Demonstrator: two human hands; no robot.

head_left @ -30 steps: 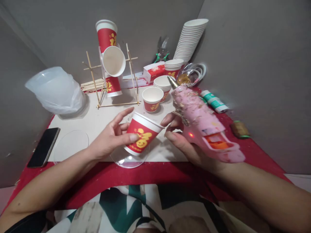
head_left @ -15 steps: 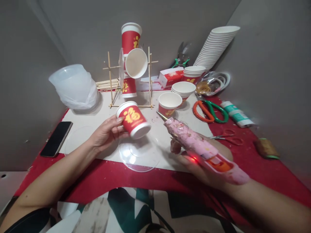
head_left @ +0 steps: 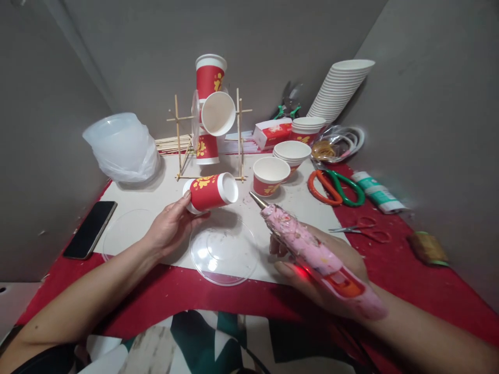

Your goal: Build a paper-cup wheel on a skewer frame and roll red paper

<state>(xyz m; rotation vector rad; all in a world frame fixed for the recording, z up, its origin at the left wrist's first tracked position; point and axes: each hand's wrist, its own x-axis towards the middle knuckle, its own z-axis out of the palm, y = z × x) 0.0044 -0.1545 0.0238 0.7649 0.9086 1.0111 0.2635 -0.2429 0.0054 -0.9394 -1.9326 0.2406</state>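
My left hand (head_left: 174,224) is closed around a red and white paper cup (head_left: 206,193), tipped on its side with its white base to the right. In my right hand (head_left: 307,270) is a pink hot glue gun (head_left: 312,244), a red light glowing on it. Its metal nozzle points up and left, a short way from the cup's base and apart from it. Below the cup lies a clear plastic disc (head_left: 223,254). Behind stands a wooden stick frame (head_left: 178,140) with red paper cups (head_left: 210,78) mounted in it, one cup (head_left: 219,114) facing me.
Left are a phone (head_left: 90,229) and a bagged stack of plastic bowls (head_left: 122,148). Small paper cups (head_left: 272,176), a tall cup stack (head_left: 339,91), orange and green scissors (head_left: 338,188), small scissors (head_left: 362,229), a teal-white roll (head_left: 380,192) and a thread spool (head_left: 429,248) stand or lie right.
My left hand has turned the cup from a tilt to nearly horizontal, so its base now faces right. The glue gun has shifted slightly down and left. The view has tilted up a little.
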